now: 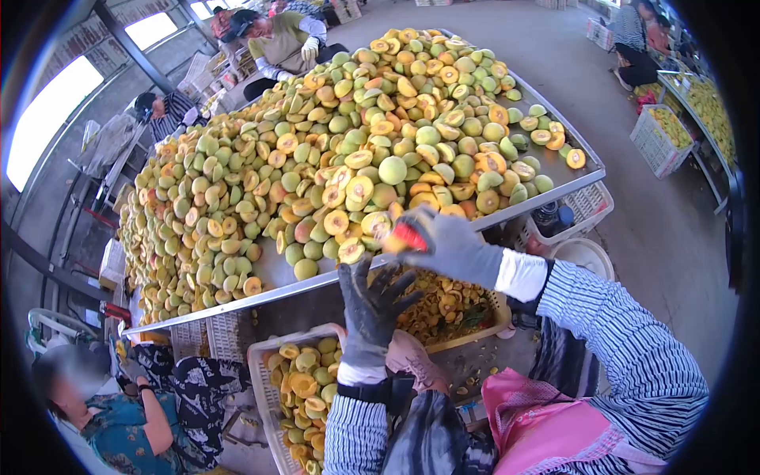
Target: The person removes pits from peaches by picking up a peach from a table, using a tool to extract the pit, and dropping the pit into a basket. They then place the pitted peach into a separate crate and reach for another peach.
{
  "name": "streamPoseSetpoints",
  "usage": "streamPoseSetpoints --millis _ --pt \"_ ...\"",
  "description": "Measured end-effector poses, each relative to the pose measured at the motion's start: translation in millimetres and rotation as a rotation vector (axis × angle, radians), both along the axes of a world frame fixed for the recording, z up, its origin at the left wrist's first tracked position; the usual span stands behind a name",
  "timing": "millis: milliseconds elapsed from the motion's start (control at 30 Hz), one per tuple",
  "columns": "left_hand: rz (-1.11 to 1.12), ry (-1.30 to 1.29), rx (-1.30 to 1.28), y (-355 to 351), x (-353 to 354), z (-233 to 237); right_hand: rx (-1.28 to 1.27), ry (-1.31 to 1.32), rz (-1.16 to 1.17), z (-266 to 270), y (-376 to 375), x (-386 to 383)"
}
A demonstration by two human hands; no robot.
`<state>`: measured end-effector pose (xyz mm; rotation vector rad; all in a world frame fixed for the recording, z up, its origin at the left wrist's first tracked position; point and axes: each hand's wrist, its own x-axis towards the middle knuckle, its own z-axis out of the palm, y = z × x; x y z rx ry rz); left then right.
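My left hand (pixel 372 299), in a dark grey glove, is open with its fingers spread just below the table's front edge. My right hand (pixel 447 244), in a grey glove, is closed around a red-handled tool (pixel 411 236), blurred by motion; I cannot tell what its working end is. Orange fruit flesh shows at the tool's left side. Beyond both hands, whole and halved yellow-green peaches (pixel 392 170) are heaped on a metal-rimmed table (pixel 313 283). A cut half (pixel 351 251) lies at the rim, close to my left fingertips.
Below the table, a white crate (pixel 260 372) holds peach halves, and a yellow crate (pixel 503 317) holds orange scraps. A white bucket (pixel 590 252) stands at right. One person (pixel 134 419) sits at lower left; others work behind the heap. Another laden table (pixel 708 111) is far right.
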<state>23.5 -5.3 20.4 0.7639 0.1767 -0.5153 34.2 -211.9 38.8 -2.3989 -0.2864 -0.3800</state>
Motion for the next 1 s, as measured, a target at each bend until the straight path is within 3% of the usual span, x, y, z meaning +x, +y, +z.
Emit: streamPoseSetpoints --millis 33,67,100,167,200,233,333,567,633,667,733,800,833,867,900,967,1000 --pt "0.048 -0.003 -0.051 -3.0 4.0 -12.8 0.013 0.006 0.022 0.1 16.9 -9.8" --pt "0.132 0.075 -0.247 -2.6 8.6 -25.1 0.159 -0.084 0.106 -0.5 31.8 -18.6" --pt "0.147 0.078 -0.236 5.0 4.6 -32.6 0.305 -0.175 0.184 -1.8 43.3 -26.4" --pt "0.247 -0.498 0.45 18.4 -3.7 -44.7 0.323 -0.039 0.18 -8.1 49.3 -42.5" --pt "0.262 -0.954 0.987 21.6 -12.4 -24.4 0.329 0.095 0.16 -11.6 50.2 -49.7" --pt "0.262 -0.952 0.989 24.6 -13.3 -29.7 0.331 0.097 0.161 -16.5 53.0 -54.9" --pt "0.316 -0.693 0.599 25.2 -15.5 -31.3 0.131 0.245 0.186 -27.7 61.5 -64.0" --pt "0.332 -0.52 0.351 13.4 -24.9 -21.0 0.118 0.208 0.181 -39.3 73.7 -64.3" --pt "0.399 -0.636 0.619 20.3 -23.4 -34.6 0.073 0.274 0.215 -37.4 71.9 -63.8" --pt "0.402 -0.635 0.623 26.2 -23.3 -38.4 0.03 0.335 0.247 -35.4 71.6 -62.9" --pt "0.343 -0.949 1.045 37.5 -21.8 -37.0 -0.028 0.394 0.271 -29.0 68.6 -62.6" --pt "0.22 -0.902 1.009 51.4 -11.7 -39.2 -0.093 0.452 0.287 -36.8 67.0 -62.3" --pt "0.098 -0.854 0.975 46.9 -10.5 -23.8 0.074 0.367 0.32 -51.2 70.2 -61.9" --pt "0.112 -0.648 0.851 39.7 -17.8 -5.8 0.243 0.276 0.352 -62.7 71.1 -61.7" --pt "0.112 -0.649 0.851 33.9 -16.5 -6.3 0.244 0.275 0.352 -53.9 72.9 -61.5" --pt "0.491 -0.859 0.856 23.5 -19.4 -10.5 0.818 0.691 0.413 -20.1 78.6 -64.1" --pt "0.602 -0.869 0.813 16.9 -20.9 -17.0 0.845 0.92 0.395 -10.4 77.4 -63.7"
